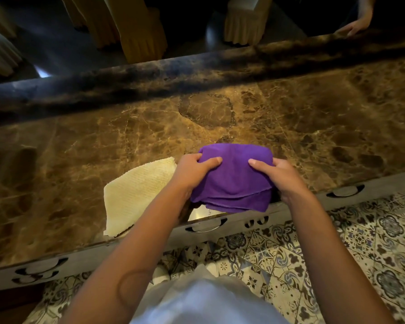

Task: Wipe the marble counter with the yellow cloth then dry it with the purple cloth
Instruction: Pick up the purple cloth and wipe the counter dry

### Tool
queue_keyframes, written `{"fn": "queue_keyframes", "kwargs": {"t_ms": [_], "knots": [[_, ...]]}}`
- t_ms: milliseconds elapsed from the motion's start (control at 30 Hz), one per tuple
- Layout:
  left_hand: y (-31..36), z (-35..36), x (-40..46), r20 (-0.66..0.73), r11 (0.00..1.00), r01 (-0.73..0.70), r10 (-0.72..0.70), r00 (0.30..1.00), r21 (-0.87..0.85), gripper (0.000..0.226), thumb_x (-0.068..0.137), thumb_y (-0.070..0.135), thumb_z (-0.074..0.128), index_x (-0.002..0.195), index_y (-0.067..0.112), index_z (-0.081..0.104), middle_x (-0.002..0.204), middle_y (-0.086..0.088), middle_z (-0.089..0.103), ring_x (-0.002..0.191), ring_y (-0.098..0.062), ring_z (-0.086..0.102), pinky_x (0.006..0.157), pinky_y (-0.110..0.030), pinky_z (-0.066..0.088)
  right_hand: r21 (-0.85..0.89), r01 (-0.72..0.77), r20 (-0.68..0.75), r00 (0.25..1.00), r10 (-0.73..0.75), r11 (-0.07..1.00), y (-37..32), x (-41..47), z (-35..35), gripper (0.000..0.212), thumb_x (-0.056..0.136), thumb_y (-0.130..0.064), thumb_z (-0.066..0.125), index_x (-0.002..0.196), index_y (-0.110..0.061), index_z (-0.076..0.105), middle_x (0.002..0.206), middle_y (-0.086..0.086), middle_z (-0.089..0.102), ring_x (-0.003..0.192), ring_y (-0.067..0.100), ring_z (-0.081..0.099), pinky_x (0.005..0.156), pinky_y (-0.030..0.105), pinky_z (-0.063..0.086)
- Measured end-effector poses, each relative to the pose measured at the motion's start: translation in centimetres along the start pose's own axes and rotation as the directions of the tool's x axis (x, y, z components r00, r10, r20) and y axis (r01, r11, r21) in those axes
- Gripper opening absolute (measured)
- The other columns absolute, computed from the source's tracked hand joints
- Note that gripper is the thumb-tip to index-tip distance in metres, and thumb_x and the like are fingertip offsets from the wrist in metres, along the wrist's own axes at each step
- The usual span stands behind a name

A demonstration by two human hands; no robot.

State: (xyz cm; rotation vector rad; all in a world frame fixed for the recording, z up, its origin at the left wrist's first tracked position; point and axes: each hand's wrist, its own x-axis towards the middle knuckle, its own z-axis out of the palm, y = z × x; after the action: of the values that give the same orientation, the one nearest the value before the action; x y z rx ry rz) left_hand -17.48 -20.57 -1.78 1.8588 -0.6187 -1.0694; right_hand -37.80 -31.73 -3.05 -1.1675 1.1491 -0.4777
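A folded purple cloth (234, 176) lies on the brown marble counter (220, 118) at its near edge. My left hand (193, 170) grips the cloth's left side, thumb on top. My right hand (283, 176) grips its right side the same way. A pale yellow cloth (136, 195) lies flat on the counter just left of my left forearm, its near corner at the counter's edge.
A raised dark marble ledge (197, 73) runs along the counter's far side. Covered chairs (140, 31) stand beyond it. Another person's hand (355, 25) rests on the ledge at the far right. Patterned floor tiles (337, 242) lie below.
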Motion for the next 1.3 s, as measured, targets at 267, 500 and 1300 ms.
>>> {"fn": "queue_keyframes", "kwargs": {"t_ms": [267,500,1300], "knots": [[1.4,-5.0,-6.2,0.245,0.664,0.161,0.034,0.969,-0.730,0.023,0.094,0.028,0.070,0.099,0.011,0.085,0.110,-0.013,0.080,0.100,-0.021,0.078,0.080,-0.029,0.061,0.525,-0.049,0.267,0.957,-0.109,0.850,-2.7,-3.8,3.7,0.012,0.080,-0.022,0.080,0.090,-0.021,0.086,0.096,0.004,0.083,0.086,0.016,0.079,0.068,0.028,0.062],[-1.5,-10.1,-10.8,0.136,0.751,0.041,0.065,0.989,-0.659,0.028,0.074,0.033,0.083,0.103,0.032,0.083,0.115,-0.002,0.080,0.104,-0.015,0.076,0.079,-0.028,0.061,0.458,-0.035,0.361,0.920,-0.150,0.888,-3.1,-6.6,10.6,0.022,0.082,-0.015,0.068,0.093,-0.020,0.086,0.099,0.005,0.082,0.089,0.016,0.079,0.070,0.027,0.062],[-14.0,-39.0,-20.7,-0.111,0.598,-0.128,0.066,0.992,-0.791,0.020,0.087,0.019,0.070,0.101,0.018,0.083,0.105,-0.011,0.081,0.095,-0.021,0.078,0.077,-0.032,0.062,0.332,-0.322,0.610,0.791,0.058,0.887,2.2,-17.5,41.1,0.068,0.046,-0.044,0.103,0.103,-0.012,0.084,0.108,0.012,0.081,0.096,0.023,0.079,0.074,0.031,0.063]]}}
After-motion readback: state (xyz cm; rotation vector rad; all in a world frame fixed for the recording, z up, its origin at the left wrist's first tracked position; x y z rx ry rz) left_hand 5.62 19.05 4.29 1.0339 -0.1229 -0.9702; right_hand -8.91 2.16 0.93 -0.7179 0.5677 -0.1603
